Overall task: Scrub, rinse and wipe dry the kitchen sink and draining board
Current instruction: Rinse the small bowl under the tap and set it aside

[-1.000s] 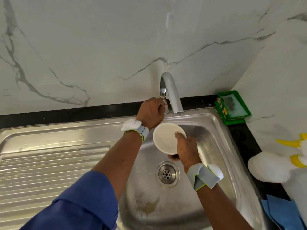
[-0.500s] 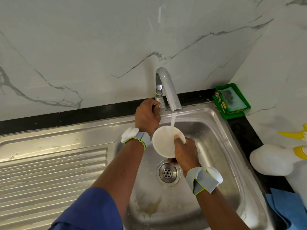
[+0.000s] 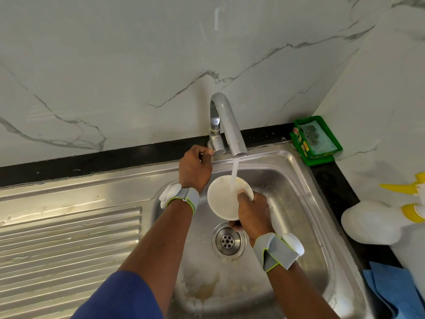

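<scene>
A steel sink [image 3: 305, 203] with a ribbed draining board [image 3: 69, 238] on its left fills the view. Brownish residue lies on the basin floor near the front, and the drain [image 3: 227, 241] sits in the middle. Water runs from the chrome tap [image 3: 226, 120] into a small white bowl [image 3: 224, 199]. My right hand [image 3: 251, 215] grips the bowl by its rim, thumb inside, above the drain. My left hand [image 3: 195, 168] holds the tap lever at the tap's base.
A green tray with a scouring sponge [image 3: 316, 140] sits at the back right corner of the black counter. A white spray bottle with a yellow trigger [image 3: 377, 221] lies at the right, and a blue cloth [image 3: 395, 293] lies in front of it. A marble wall stands behind.
The tap went from off to running, and the stream into the bowl has grown fuller. My right hand keeps the bowl under the spout; my left hand stays on the lever.
</scene>
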`<action>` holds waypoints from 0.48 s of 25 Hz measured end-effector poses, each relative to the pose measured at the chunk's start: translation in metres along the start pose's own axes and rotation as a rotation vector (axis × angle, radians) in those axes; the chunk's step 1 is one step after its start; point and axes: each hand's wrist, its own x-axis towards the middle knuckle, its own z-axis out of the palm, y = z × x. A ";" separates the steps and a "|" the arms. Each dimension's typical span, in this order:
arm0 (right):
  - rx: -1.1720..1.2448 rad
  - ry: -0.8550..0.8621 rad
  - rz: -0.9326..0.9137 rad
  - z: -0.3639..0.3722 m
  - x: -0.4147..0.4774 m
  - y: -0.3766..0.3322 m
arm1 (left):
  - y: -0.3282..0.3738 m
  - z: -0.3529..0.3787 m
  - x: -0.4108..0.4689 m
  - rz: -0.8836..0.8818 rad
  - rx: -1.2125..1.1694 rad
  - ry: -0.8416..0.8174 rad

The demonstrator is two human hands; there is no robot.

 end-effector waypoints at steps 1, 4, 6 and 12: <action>-0.003 -0.001 0.001 0.001 0.000 0.001 | -0.001 0.001 0.001 -0.019 -0.008 -0.004; -0.006 -0.015 -0.001 0.002 -0.002 0.001 | -0.002 0.002 0.002 -0.064 0.021 -0.026; 0.000 -0.016 0.003 0.002 -0.004 0.001 | 0.000 0.001 0.003 -0.085 0.047 -0.045; -0.006 -0.006 0.002 0.001 -0.008 0.003 | 0.006 -0.001 0.003 -0.150 0.087 -0.103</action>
